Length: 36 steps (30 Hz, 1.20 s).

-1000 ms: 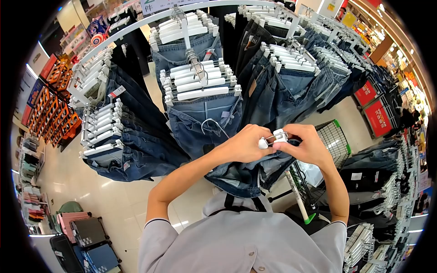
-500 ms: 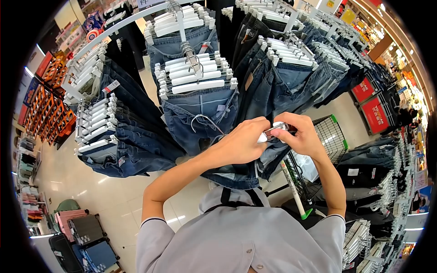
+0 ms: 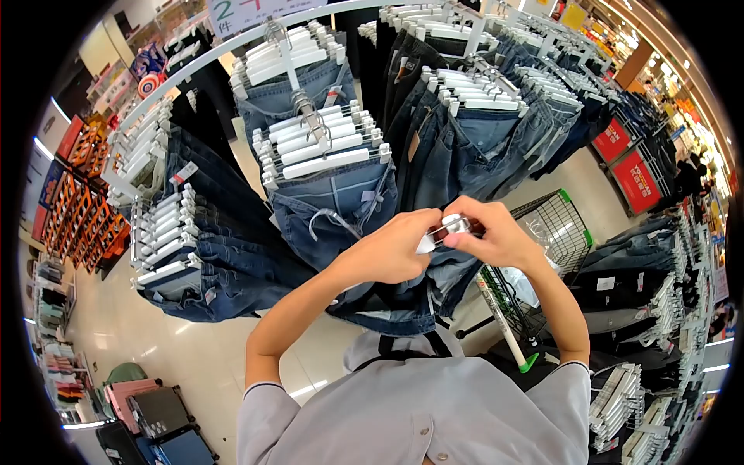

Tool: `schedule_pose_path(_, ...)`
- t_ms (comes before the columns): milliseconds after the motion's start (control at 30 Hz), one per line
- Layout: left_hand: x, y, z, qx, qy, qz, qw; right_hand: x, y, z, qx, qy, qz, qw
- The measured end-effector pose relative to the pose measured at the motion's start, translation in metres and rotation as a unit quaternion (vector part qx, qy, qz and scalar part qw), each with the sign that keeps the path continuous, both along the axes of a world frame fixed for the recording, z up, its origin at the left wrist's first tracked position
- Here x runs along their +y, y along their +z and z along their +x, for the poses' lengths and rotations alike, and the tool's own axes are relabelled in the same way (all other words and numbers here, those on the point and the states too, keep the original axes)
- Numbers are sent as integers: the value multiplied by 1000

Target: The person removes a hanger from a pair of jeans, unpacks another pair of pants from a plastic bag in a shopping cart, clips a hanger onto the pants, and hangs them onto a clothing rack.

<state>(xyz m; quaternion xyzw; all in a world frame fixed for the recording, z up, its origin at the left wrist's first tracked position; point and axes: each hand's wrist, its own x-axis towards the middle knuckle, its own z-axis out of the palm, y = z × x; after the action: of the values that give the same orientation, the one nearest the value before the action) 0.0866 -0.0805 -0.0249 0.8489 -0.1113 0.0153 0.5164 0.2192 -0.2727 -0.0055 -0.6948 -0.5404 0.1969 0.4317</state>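
A white clip hanger (image 3: 427,243) is between my two hands, with its metal bar and white clip showing. My left hand (image 3: 395,246) is closed around one part of it. The fingers and thumb of my right hand (image 3: 488,232) pinch the white clip (image 3: 456,224). The hanger's hook (image 3: 333,220) sticks out to the left of my left hand. Blue jeans (image 3: 391,304) hang below my hands, and their waist is partly hidden by them. Just beyond, more jeans (image 3: 332,203) hang from white hangers (image 3: 322,143) on the rack.
Racks of jeans (image 3: 473,143) stand ahead and to the left. A shopping cart (image 3: 546,232) with a green-tipped handle is at the right. Dark trousers (image 3: 620,287) hang farther right. Suitcases (image 3: 160,411) stand on the floor at the lower left.
Both hands, still on the hanger, have shifted left in view. The racks have also moved left in view. More of the sign at the top shows.
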Motion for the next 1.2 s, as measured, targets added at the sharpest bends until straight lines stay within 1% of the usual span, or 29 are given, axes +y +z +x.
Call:
schedule_pose_path(67, 2, -10, 0, -11, 6, 5, 1000, 4, 6, -7, -57, 28, 13, 998)
schedule_pose_path(100, 3, -9, 0, -20, 17, 6, 1000, 6, 12, -11, -104, 21, -6, 994)
schedule_pose_path(167, 5, -2, -1, -15, 3, 17, 1000, 10, 16, -11, -141, 34, -4, 989)
schedule_pose_path(200, 6, 2, -1, 1, 5, -2, 1000, 13, 14, -9, -135, 49, 18, 990)
schedule_pose_path(267, 7, 9, -2, 37, 16, -28, 999, 17, 19, -7, -129, 53, 24, 990)
schedule_pose_path(300, 6, 9, -1, 37, 11, -23, 999, 19, 21, -6, -121, 68, 26, 990)
schedule_pose_path(333, 6, 10, 0, 35, 24, -19, 999, 21, 21, -3, -109, 62, 9, 992)
schedule_pose_path(400, 2, 11, 1, 33, 35, -11, 999, 23, 19, 0, -98, 61, 19, 993)
schedule_pose_path(500, -11, 13, -1, -1, 180, -4, 984, 23, 23, 9, -94, 59, 39, 993)
schedule_pose_path(533, -15, 4, -6, -95, 237, 16, 967, 21, 24, 15, -116, 42, 47, 991)
schedule_pose_path(567, -14, -8, -13, -210, 292, 116, 926, 19, 26, 21, -137, 23, 54, 989)
schedule_pose_path(600, -11, -16, -23, -335, 311, 151, 877, 16, 32, 29, -137, 7, 62, 989)
schedule_pose_path(633, -5, -22, -33, -416, 344, 208, 816, 13, 36, 38, -139, -5, 68, 988)
schedule_pose_path(667, 3, -38, -40, -497, 375, 190, 759, 11, 39, 47, -126, -28, 94, 987)
schedule_pose_path(700, 15, -47, -50, -515, 401, 177, 736, 8, 43, 56, -112, -49, 121, 985)
schedule_pose_path(733, 29, -55, -56, -501, 435, 220, 715, 5, 48, 66, -115, -63, 129, 983)
schedule_pose_path(767, 40, -51, -52, -443, 473, 247, 720, 3, 51, 76, -117, -74, 152, 979)
schedule_pose_path(833, 53, -39, -22, -343, 490, 113, 793, 4, 57, 96, -129, -89, 191, 969)
schedule_pose_path(900, 76, -39, 8, -255, 455, 55, 851, 11, 58, 115, -132, -102, 233, 958)
schedule_pose_path(933, 91, -42, 20, -195, 392, -9, 899, 14, 59, 124, -127, -108, 242, 956)
schedule_pose_path(967, 99, -43, 29, -158, 352, -54, 921, 15, 61, 134, -123, -115, 252, 953)
schedule_pose_path(1033, 98, -38, 53, -129, 372, -155, 906, 15, 62, 159, -91, -110, 252, 957)
schedule_pose_path(1067, 97, -34, 63, -131, 373, -150, 906, 16, 59, 174, -37, -93, 266, 959)
schedule_pose_path(1100, 96, -30, 75, -166, 370, -150, 901, 18, 54, 192, 19, -76, 280, 957)
schedule_pose_path(1133, 93, -25, 86, -200, 367, -149, 896, 16, 49, 214, -1, -56, 278, 959)
schedule_pose_path(1167, 88, -18, 99, -199, 367, -144, 897, 16, 41, 237, 12, -41, 292, 956)
schedule_pose_path(1200, 78, -7, 111, -217, 379, -103, 894, 11, 35, 256, 32, -49, 282, 957)
